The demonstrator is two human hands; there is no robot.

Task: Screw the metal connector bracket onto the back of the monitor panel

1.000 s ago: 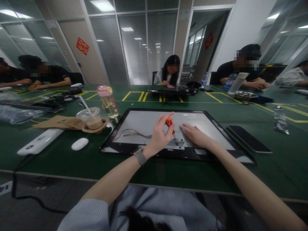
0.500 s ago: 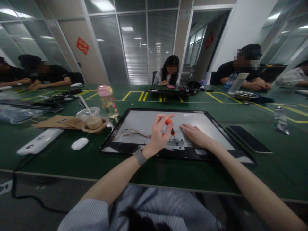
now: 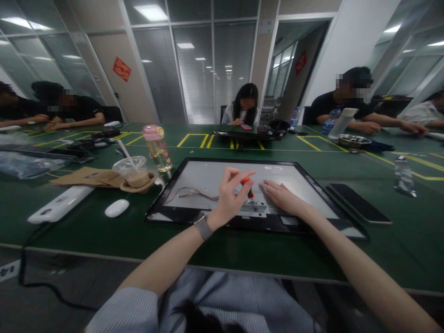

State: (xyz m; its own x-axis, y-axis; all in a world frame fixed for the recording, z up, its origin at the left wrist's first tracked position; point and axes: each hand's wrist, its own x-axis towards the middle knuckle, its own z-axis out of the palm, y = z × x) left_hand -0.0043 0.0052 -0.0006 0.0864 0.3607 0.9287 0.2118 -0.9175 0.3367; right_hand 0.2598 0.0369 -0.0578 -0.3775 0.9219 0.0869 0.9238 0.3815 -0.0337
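Observation:
My left hand (image 3: 231, 193) grips a screwdriver (image 3: 250, 194) with an orange and black handle between thumb and fingers. Its tip points down at a metal bracket (image 3: 255, 209) near the front edge of a flat display panel (image 3: 208, 173), grey inside a black frame. Where tip and bracket meet is too small to make out. My right hand (image 3: 282, 196) rests flat on the panel just right of the screwdriver, fingers stretched out and holding nothing. Left of my left hand, a thin bundle of wires (image 3: 194, 190) runs across the panel.
Left of the panel are a white computer mouse (image 3: 117, 208), a white power bank (image 3: 60, 204), an iced drink cup (image 3: 133, 172) and a pink-lidded bottle (image 3: 158, 149). To the right lie a black phone (image 3: 359, 203) and a clear plastic packet (image 3: 404, 177). Several people sit around the table.
The screwdriver handle has tilted slightly and my left fingers have shifted around it. My right hand stays in place. At the far right, a person's arm has stretched out to the right.

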